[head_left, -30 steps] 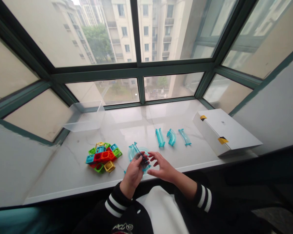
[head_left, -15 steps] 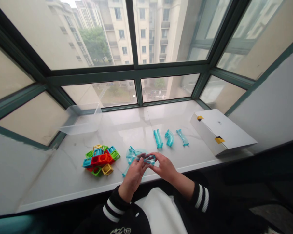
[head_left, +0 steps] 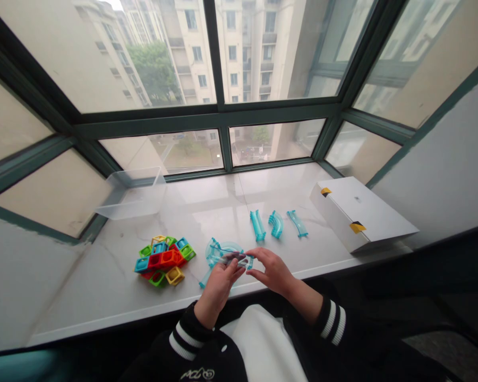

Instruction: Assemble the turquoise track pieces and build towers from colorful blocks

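The clear blue track piece [head_left: 245,260] is up between the 2 hands, over the front of the white windowsill [head_left: 201,204]. The left hand [head_left: 221,280] pinches it, thumb on top. The right hand [head_left: 271,271] pinches its end at 3 o'clock with the fingertips. A soft grip on the edges should work best; squeezing hard might bend it. Staying over the sill is safer if it slips.

Close by, at 10 o'clock, is a round clear blue piece [head_left: 225,246]. Hands hide some, so I can't tell if they touch.

At 1 to 2 o'clock are 3 more: a straight track [head_left: 257,226], a curved track [head_left: 276,225] and a thin wavy track [head_left: 297,223]. Hollow blocks [head_left: 168,258] sit at 9 o'clock, a see-through tub [head_left: 132,207] at 10, a white box [head_left: 368,209] at 2.
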A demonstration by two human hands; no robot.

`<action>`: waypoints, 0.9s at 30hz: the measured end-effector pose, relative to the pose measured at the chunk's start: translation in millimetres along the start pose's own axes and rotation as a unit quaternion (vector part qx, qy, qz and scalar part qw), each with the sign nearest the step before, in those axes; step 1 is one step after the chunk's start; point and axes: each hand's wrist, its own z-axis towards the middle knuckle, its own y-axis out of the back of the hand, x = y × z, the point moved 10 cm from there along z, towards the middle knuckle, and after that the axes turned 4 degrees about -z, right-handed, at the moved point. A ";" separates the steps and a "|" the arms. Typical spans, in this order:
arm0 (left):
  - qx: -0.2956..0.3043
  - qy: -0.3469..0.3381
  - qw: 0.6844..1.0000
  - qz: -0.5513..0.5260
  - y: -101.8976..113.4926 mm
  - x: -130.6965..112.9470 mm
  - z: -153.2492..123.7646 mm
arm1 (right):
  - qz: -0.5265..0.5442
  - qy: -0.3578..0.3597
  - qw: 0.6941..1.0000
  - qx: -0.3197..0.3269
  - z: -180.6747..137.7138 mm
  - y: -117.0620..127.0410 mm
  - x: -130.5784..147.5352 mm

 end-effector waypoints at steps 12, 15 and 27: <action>0.021 0.024 0.999 0.014 -1.1 7.8 1.8 | -0.071 0.037 0.997 0.004 1.7 2.0 2.6; 0.028 0.029 0.999 0.010 -6.8 5.1 -2.5 | -0.072 0.024 0.997 0.001 2.9 10.2 -1.9; -0.049 -0.008 0.998 0.035 35.9 -29.4 0.7 | -0.104 -0.175 0.931 -0.304 -34.7 164.2 -104.3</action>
